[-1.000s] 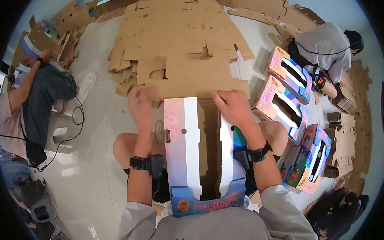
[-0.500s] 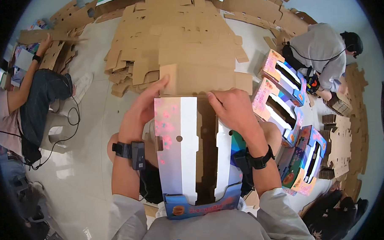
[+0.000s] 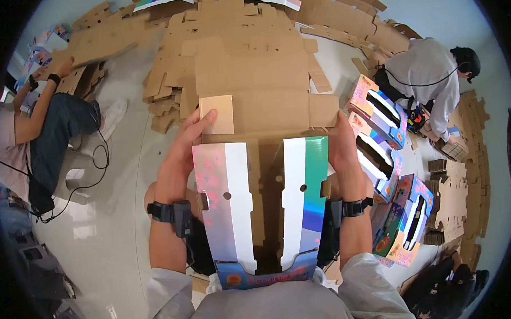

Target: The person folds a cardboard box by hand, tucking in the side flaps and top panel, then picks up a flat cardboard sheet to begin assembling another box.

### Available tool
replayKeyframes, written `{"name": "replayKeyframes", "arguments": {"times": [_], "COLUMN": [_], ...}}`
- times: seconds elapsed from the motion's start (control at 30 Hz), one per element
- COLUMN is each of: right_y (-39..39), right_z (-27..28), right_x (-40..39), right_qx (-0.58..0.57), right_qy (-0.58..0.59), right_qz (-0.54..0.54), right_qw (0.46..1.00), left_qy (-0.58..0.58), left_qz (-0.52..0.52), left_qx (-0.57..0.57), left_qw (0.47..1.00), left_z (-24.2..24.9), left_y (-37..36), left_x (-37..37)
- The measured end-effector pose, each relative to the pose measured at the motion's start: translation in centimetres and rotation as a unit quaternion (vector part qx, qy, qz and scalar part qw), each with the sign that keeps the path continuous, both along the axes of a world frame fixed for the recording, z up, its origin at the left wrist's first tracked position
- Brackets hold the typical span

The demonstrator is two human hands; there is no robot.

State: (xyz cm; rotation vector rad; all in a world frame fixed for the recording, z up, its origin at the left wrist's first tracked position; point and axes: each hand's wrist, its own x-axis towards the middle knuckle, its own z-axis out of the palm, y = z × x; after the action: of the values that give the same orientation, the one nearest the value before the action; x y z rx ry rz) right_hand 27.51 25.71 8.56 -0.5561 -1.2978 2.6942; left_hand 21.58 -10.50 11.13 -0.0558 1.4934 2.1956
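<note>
- Left hand (image 3: pixel 183 146): extended forward and up, thumb (image 3: pixel 204 118) laid flat across the front, remaining fingers hidden behind; closed in a pinch grip.
- Left forearm: bare, angled inward, black band with a small device at the wrist; grey sleeve pushed back near the elbow.
- Right hand (image 3: pixel 339 146): raised on the opposite side, seen edge-on, fingers mostly concealed, palm pressed inward; grip unclear.
- Right forearm: bare, near vertical, black band at the wrist, grey sleeve at the elbow.
</note>
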Motion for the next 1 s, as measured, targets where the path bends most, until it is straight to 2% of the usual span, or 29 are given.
{"name": "replayKeyframes", "arguments": {"times": [0.03, 0.13, 0.23, 0.33, 0.43, 0.57, 0.67, 0.73, 0.87, 0.97, 1.0], "right_y": [-1.6, -2.0, -2.4, -3.9, -4.8, -3.9, -3.7, -3.8, -4.1, -3.3, -3.0], "right_z": [2.7, 3.6, 5.1, 4.9, 8.1, 6.1, 4.8, 5.3, 5.2, 2.0, 1.9], "right_x": [0.6, 0.9, 1.7, 0.6, 0.7, 0.1, 0.3, 0.7, 1.9, 1.9, 2.1], "right_qx": [-0.022, -0.043, -0.124, 0.146, 0.26, 0.187, 0.147, 0.134, 0.111, 0.092, 0.086], "right_qy": [-0.004, 0.067, 0.077, 0.093, 0.048, 0.044, 0.039, 0.039, 0.019, 0.059, 0.048], "right_qz": [-0.003, 0.038, 0.142, 0.117, 0.146, 0.137, 0.117, 0.135, 0.089, 0.033, 0.05], "right_qw": [1.0, 0.996, 0.979, 0.978, 0.953, 0.972, 0.981, 0.981, 0.99, 0.993, 0.994], "left_qy": [0.004, -0.015, -0.034, -0.032, -0.009, 0.007, 0.041, 0.048, 0.058, -0.003, -0.032], "left_qz": [0.008, 0.037, 0.04, 0.052, 0.061, 0.115, 0.094, 0.098, 0.09, 0.143, 0.154], "left_qx": [0.004, -0.016, -0.022, -0.03, -0.015, 0.072, 0.078, 0.067, 0.066, 0.105, 0.105], "left_qw": [1.0, 0.999, 0.998, 0.998, 0.998, 0.991, 0.992, 0.992, 0.992, 0.984, 0.982], "left_z": [0.0, -0.6, -0.9, 0.8, 4.7, 5.4, 4.5, 2.1, -1.3, 0.8, 1.8], "left_y": [0.2, -0.2, -0.5, 0.0, 1.2, 2.5, 2.2, 1.7, -0.6, 0.0, 0.3], "left_x": [0.2, -0.1, -0.5, 0.4, 2.9, 4.8, 4.5, 3.5, 3.0, 3.8, 4.2]}}
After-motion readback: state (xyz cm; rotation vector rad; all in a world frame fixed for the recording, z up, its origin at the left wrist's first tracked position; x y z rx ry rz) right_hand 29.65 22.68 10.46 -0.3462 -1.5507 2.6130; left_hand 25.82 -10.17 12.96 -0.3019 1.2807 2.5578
